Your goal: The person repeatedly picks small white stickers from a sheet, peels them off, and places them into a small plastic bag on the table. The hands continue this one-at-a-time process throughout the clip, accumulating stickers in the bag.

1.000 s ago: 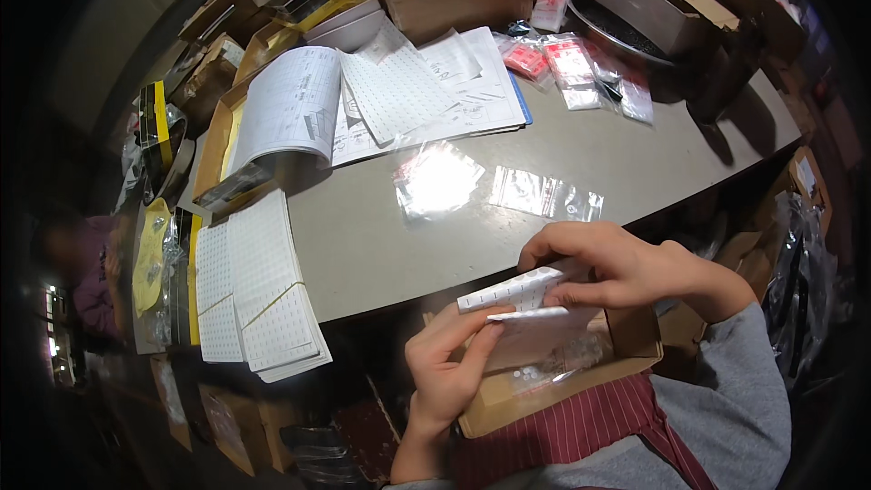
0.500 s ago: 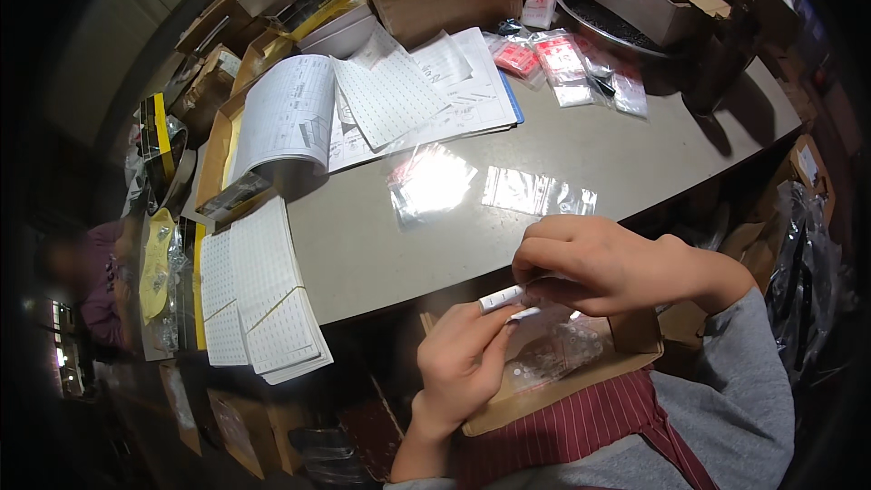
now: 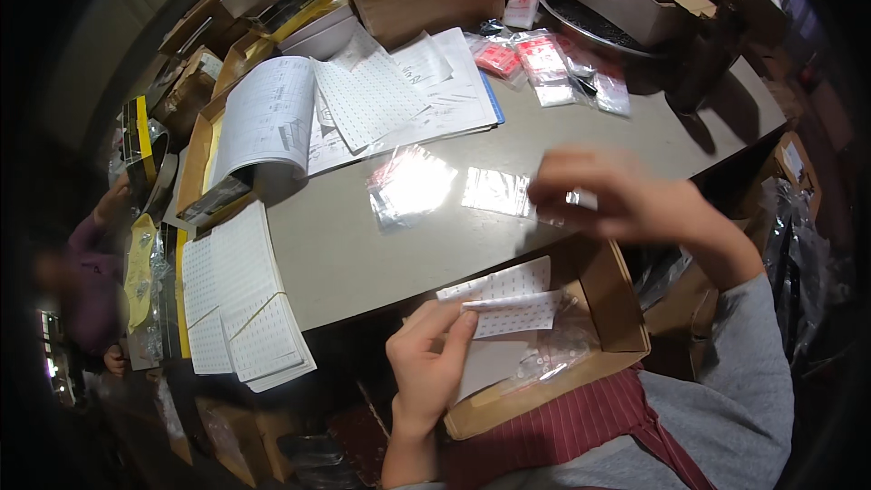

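Note:
My left hand [image 3: 428,354] is closed on a sheet of white labels [image 3: 513,313], its thumb pressing on the lower part. The sheet is bent over on itself, with rows of small print. Beneath it stands an open cardboard box [image 3: 626,304] at my lap, with clear plastic bags [image 3: 553,349] of small pieces inside. My right hand [image 3: 617,195] is raised above the table's front edge, over the right end of a row of clear zip bags [image 3: 494,191]. Its fingers are curled and smeared by motion, so whether they hold anything is unclear.
Left of the zip bags lies a shiny pile of bags [image 3: 413,183]. Bundled label sheets [image 3: 245,299] sit at the table's left edge. Behind are an open booklet [image 3: 268,118], red-and-white packets [image 3: 544,63] and a round tray [image 3: 590,23]. Another person [image 3: 91,263] is at far left.
My right hand has left the label sheet and moved up over the zip bags. The label sheet, rolled before, is now spread wider in my left hand. The view has shifted slightly.

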`<state>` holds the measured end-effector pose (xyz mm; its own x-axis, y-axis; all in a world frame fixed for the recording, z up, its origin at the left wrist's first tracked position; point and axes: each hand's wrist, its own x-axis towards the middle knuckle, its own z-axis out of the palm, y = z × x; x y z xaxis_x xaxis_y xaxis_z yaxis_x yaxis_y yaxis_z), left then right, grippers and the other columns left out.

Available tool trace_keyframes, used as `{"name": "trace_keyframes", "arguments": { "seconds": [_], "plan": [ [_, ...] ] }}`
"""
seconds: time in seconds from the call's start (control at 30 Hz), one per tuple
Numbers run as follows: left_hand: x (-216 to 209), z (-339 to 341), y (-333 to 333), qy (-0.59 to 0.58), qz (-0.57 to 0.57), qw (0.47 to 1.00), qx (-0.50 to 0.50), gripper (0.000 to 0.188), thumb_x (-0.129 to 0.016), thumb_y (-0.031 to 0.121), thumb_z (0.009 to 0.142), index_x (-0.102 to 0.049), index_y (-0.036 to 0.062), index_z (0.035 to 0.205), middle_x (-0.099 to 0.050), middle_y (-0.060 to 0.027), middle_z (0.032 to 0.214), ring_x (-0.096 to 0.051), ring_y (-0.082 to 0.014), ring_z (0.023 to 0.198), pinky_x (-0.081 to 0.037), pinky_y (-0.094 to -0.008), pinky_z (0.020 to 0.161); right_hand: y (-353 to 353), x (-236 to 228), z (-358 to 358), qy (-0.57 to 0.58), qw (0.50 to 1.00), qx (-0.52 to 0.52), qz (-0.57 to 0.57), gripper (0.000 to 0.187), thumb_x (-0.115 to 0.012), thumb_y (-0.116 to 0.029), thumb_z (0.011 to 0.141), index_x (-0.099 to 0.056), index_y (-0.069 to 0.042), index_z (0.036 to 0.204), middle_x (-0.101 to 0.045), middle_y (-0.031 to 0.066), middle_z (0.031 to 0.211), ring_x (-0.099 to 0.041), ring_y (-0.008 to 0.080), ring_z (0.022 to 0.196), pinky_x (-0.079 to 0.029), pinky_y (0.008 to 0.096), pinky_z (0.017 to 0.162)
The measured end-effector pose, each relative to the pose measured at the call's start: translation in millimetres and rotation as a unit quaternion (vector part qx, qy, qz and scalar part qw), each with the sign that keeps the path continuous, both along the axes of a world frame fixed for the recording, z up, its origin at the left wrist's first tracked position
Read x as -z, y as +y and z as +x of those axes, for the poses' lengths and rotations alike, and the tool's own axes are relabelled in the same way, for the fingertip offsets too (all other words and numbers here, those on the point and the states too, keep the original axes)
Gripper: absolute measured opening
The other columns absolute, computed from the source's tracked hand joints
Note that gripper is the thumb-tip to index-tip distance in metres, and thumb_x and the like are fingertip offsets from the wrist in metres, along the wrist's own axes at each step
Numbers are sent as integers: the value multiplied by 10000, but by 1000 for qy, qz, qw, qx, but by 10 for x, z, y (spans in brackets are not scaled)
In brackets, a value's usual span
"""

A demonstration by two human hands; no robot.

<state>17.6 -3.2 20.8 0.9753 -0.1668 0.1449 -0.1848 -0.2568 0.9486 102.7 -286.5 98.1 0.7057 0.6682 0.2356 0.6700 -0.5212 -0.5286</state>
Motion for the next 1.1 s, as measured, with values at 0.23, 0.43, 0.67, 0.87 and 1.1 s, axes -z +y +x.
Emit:
{"name": "trace_keyframes", "arguments": {
  "seconds": [0.23,0.43,0.67,0.87,1.1],
  "plan": [
    [67,12,5,-7,8,1000,17,110,-713,-11,892,-718,-99,958,-656,-73,818,-591,-127,756,-463,-261,695,-245,-7,409,159,975,30,-153,194,-714,-134,835,-690,20,950,-680,184,823,-673,337,783,-523,423,747],
    [52,-1,24,5,-6,1000,15,111,-716,-4,894,-716,-99,951,-661,-77,824,-594,-126,759,-464,-259,694,-144,109,340,54,977,72,-194,220,-723,-178,836,-681,18,924,-684,218,859,-672,415,881,-527,481,809],
    [-83,3,-17,2,0,999,35,109,-731,3,865,-725,-87,926,-671,-87,800,-610,-148,741,-470,-273,694,-113,-185,257,122,939,52,-318,389,-774,-373,855,-683,3,898,-680,202,816,-676,394,841,-520,466,740],
    [-85,-23,-3,-24,0,999,42,110,-746,21,850,-743,-62,923,-701,-102,800,-634,-170,725,-475,-288,692,184,-92,7,90,991,-71,-69,203,-703,-200,966,-620,-31,1043,-611,115,910,-653,296,833,-523,396,728],
    [-167,-12,-58,-15,-17,998,51,121,-742,30,858,-747,-59,940,-713,-108,825,-649,-170,747,-477,-281,704,334,194,-273,-43,992,-117,-24,372,-746,-90,713,-569,-14,1032,-549,161,933,-590,371,881,-495,486,748]
  ]
}}
